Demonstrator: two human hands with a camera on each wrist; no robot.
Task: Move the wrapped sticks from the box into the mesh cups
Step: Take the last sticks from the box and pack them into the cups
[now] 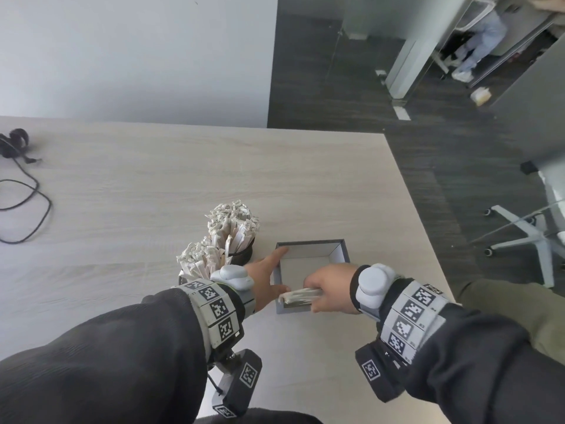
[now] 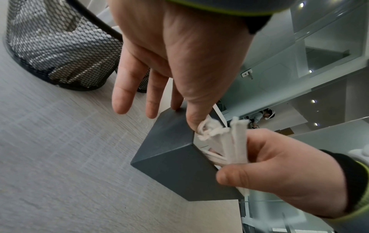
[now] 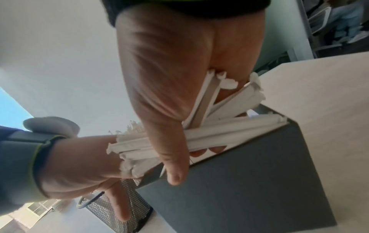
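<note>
A grey box point(image 1: 337, 244) with a white inside stands on the pale table. My right hand point(image 1: 318, 293) reaches into its near side and grips a bundle of white wrapped sticks point(image 1: 298, 296), seen closer as crumpled paper ends point(image 3: 219, 134). My left hand point(image 1: 266, 275) lies against the box's left wall point(image 2: 169, 149) with straight fingers, its thumb point(image 2: 194, 121) touching the stick ends. Left of the box stand two black mesh cups point(image 1: 243, 255) point(image 2: 60, 47), both packed with upright wrapped sticks point(image 1: 234, 221). My left wrist hides most of the nearer cup.
A black cable point(image 1: 27, 209) and a small black device point(image 1: 16, 140) lie at the table's far left. The table's right edge point(image 1: 412, 209) runs close to the box. Beyond it are dark floor, an office chair base point(image 1: 526, 237) and a person point(image 1: 483, 41) far off.
</note>
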